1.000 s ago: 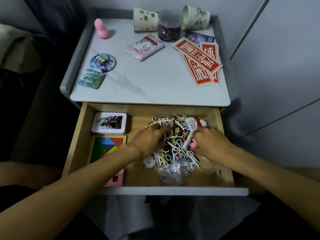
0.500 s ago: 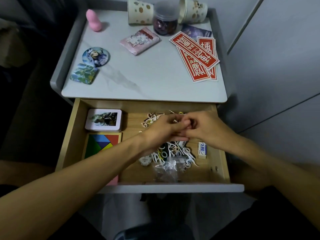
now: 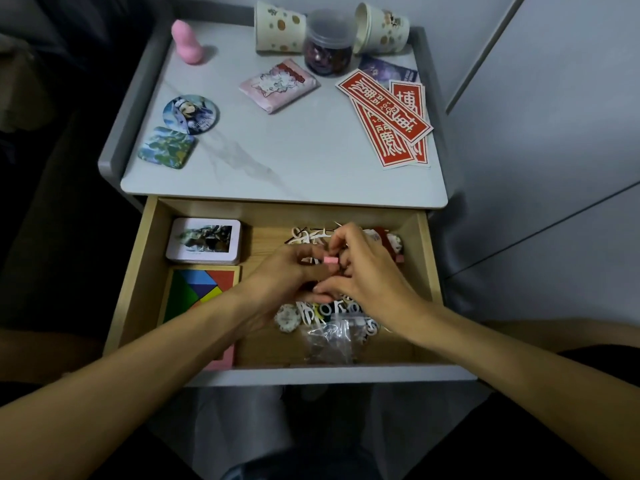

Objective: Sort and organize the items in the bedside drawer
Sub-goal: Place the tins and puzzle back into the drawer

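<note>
The wooden bedside drawer (image 3: 138, 271) stands pulled out below the nightstand top. My left hand (image 3: 287, 275) and my right hand (image 3: 367, 271) meet over its middle, above a heap of small white and coloured clips (image 3: 332, 310). A small pink piece (image 3: 330, 260) is pinched between the fingertips of both hands. At the drawer's back left lies a white picture tin (image 3: 204, 240), with a coloured tangram puzzle (image 3: 204, 285) in front of it. A clear plastic bag (image 3: 327, 341) rests near the drawer front. The hands hide most of the heap.
On the nightstand top (image 3: 277, 161) lie two badges (image 3: 180, 129), a pink figure (image 3: 188, 43), a pink pouch (image 3: 278, 85), red paper strips (image 3: 388, 116), two paper cups (image 3: 278, 29) and a dark jar (image 3: 329, 46). A grey wall runs along the right.
Both hands rose out of the clip heap and came together over the drawer's middle. They now pinch a small pink piece between them.
</note>
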